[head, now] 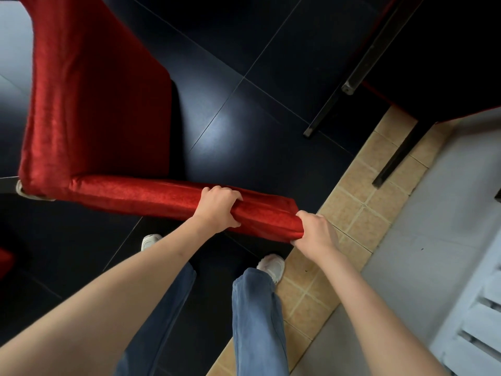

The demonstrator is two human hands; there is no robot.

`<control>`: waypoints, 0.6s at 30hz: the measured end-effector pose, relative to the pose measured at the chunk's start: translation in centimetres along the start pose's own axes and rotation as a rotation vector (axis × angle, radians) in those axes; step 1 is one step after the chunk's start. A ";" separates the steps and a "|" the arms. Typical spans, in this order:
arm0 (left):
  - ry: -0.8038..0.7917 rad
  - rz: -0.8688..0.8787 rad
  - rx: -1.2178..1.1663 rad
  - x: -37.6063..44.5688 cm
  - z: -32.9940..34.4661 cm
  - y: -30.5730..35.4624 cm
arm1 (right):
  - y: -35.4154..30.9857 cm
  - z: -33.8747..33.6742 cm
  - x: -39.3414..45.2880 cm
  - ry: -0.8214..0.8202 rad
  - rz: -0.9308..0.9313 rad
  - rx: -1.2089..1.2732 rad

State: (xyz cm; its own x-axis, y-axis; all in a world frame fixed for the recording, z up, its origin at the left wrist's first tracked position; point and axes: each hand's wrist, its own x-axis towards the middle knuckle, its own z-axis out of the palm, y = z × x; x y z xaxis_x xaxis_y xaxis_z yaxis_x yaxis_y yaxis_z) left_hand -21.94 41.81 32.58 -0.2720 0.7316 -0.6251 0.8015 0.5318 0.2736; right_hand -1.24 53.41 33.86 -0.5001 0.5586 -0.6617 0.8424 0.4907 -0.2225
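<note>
Gripping red chair back (135, 195) | left hand (219, 206) wraps top edge | right hand (314, 230) clutches corner (both tight)

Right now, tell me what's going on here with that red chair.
A person stands over a red velvet-covered chair and holds its padded top edge with both hands. The left hand grips the edge partway along, fingers curled over the fabric. The right hand grips the end corner. The chair is over a glossy black tile floor, next to a strip of tan tiles. Whether it is lifted or resting cannot be told.
</note>
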 end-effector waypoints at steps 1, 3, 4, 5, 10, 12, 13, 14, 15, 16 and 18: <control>0.010 -0.002 -0.016 -0.3 -0.7 0.0 | -0.2 -0.8 -0.3 0.017 -0.013 0.014; 0.038 -0.002 -0.049 -0.8 -2.3 0.2 | -0.8 -2.6 -0.8 0.044 -0.034 0.019; 0.055 -0.001 -0.067 -1.0 -3.2 0.3 | -1.0 -3.6 -1.0 0.053 -0.042 0.012; 0.073 -0.001 -0.086 -1.2 -4.1 0.5 | -1.3 -4.7 -1.2 0.061 -0.052 0.005; 0.157 -0.010 -0.195 -2.5 -8.6 1.5 | -2.7 -10.7 -2.3 0.090 -0.085 0.016; 0.187 -0.008 -0.235 -3.1 -10.3 1.9 | -3.3 -12.9 -3.0 0.100 -0.098 0.024; 0.199 -0.005 -0.255 -3.5 -11.1 2.0 | -3.6 -14.0 -3.4 0.105 -0.102 0.030; 0.208 -0.002 -0.276 -4.0 -11.9 2.1 | -3.9 -15.0 -3.8 0.109 -0.104 0.037; 0.219 -0.002 -0.297 -4.4 -12.6 2.1 | -4.3 -15.9 -4.3 0.115 -0.106 0.042; 0.231 -0.002 -0.314 -4.9 -13.3 2.1 | -4.7 -16.7 -4.8 0.128 -0.109 0.042; 0.254 -0.012 -0.342 -6.0 -14.6 2.0 | -5.6 -18.2 -6.0 0.168 -0.124 0.054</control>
State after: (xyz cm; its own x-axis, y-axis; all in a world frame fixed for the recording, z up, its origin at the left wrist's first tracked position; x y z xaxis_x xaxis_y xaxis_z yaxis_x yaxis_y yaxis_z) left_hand -26.52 44.70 47.53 -0.4369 0.7838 -0.4414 0.5861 0.6203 0.5213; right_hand -6.61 59.45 52.07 -0.6235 0.6021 -0.4988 0.7794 0.5289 -0.3358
